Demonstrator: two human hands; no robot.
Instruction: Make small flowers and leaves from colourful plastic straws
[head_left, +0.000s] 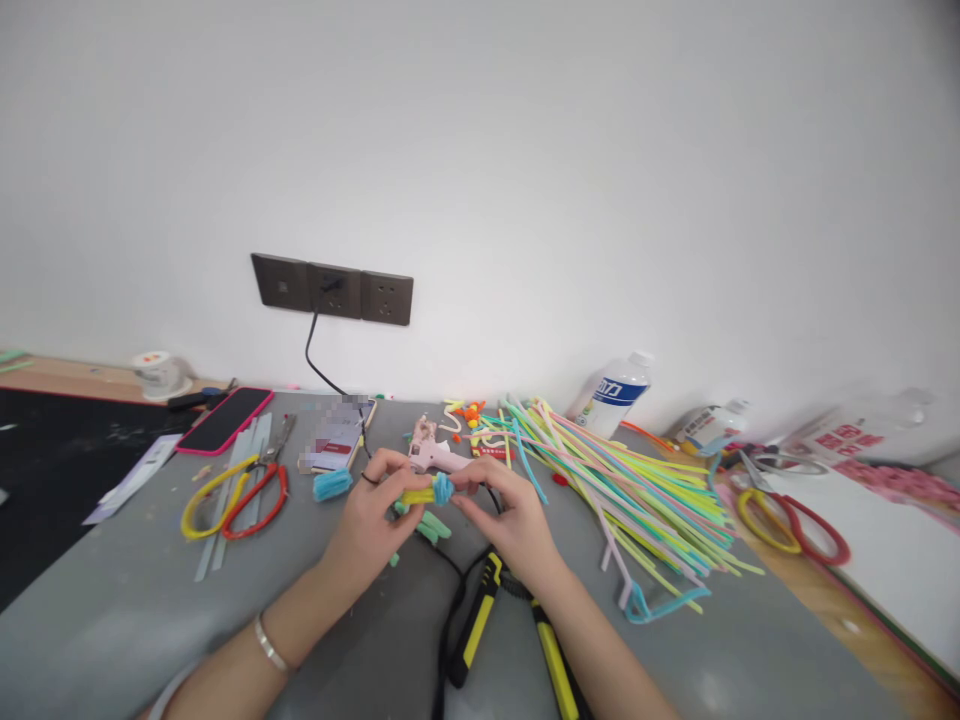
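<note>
Between my two hands is a small bundle of yellow pipe cleaners (418, 496) with a blue pipe cleaner (443, 489) wound round its right end. My left hand (379, 510) pinches the yellow part, thumb below and fingers above. At the blue end, my right hand (504, 508) is closed with thumb and fingertips on the winding. Just behind the hands lies a pink glue gun (441, 456), partly covered by my fingers. A folded blue pipe cleaner bundle (332, 485) rests left of my left hand. Green pipe cleaner pieces (431, 525) lie below the held bundle.
Red-and-yellow-handled scissors (255, 497) lie with glue sticks (225, 500) at left, near two phones (227, 420). Yellow-black pliers (478, 620) and a black cord are in front. A large pile of pipe cleaners (637, 490), a bottle (616, 393) and more scissors (791, 522) occupy the right.
</note>
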